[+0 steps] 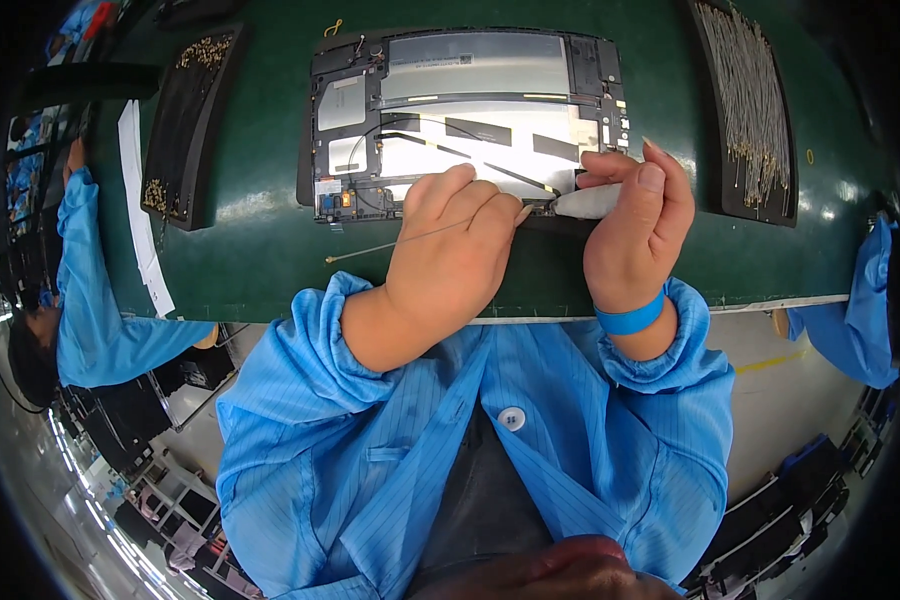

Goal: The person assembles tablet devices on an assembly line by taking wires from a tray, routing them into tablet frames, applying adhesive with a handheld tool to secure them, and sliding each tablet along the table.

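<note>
Open tablet (470,120) lies back-side up on green mat (250,260), long axis left-right, lower edge toward the person. Inside: silver shield plates, black frame, thin black cables crossing diagonally, small blue and orange parts at lower left corner. White rectangular label at left inside the frame, another pale label strip on the upper plate; print too small to tell.

Left hand (450,250) is curled over the tablet's lower edge, fingers together pinching a thin wire (390,243). The wire runs left and slightly down over the mat, small gold tip at its far end.

Right hand (635,225) is clamped on a white pen-shaped tool (585,203), tip pointing left at the tablet's lower edge, just beside the left fingertips. Blue wrist strap (630,320) on right wrist.

Black tray of gold parts (185,130) at left, black tray of wires (750,110) at right. White paper strip (140,210) on the left mat edge.
</note>
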The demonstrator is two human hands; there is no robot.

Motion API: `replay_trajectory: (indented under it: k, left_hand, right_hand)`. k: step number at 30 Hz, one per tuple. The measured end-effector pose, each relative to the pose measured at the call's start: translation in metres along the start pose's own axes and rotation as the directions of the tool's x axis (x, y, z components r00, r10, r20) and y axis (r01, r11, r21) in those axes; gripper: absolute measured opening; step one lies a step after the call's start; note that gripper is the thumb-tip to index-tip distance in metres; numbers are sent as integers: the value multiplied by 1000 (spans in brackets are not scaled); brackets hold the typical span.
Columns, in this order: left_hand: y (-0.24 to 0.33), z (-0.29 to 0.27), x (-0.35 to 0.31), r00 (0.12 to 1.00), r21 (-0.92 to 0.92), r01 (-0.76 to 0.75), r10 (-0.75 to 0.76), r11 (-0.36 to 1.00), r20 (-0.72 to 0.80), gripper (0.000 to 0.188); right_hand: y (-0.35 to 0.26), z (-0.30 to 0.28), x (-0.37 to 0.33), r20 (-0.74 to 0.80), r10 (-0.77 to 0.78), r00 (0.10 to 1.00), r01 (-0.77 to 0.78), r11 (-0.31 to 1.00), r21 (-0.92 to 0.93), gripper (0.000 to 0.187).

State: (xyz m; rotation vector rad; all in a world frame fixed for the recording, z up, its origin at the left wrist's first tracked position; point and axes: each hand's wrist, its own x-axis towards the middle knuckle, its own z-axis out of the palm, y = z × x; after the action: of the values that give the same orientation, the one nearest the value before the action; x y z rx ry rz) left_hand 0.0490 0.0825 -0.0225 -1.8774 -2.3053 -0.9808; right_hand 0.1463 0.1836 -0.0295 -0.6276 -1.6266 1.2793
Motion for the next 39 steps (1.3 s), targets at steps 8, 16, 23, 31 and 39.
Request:
replay_trajectory:
  k: [8, 16, 23, 31, 39]
  left_hand:
    - [-2, 2, 0, 1000, 30, -26, 27, 999, -15, 17]
    - [0, -6, 0, 996, 32, -8, 5, 999, 84, 18]
    - [-72, -59, 8, 868, 220, 477, -416, 851, -271, 19]
    - [-80, -67, -31, 644, -170, 758, -764, 629, 41, 42]
    - [-86, -67, -17, 678, -167, 730, -734, 663, 52, 39]
  right_hand:
    - [-17, 4, 8, 195, -1, 981, 43, 976, -212, 13]
    - [-18, 10, 19, 369, -62, 927, 195, 922, -335, 17]
    - [-31, -34, 33, -11, 606, 795, -606, 792, -75, 39]
    - [-36, -39, -13, 192, 643, 742, -385, 642, -663, 39]
    - [-37, -29, -13, -10, 857, 515, -835, 499, -231, 53]
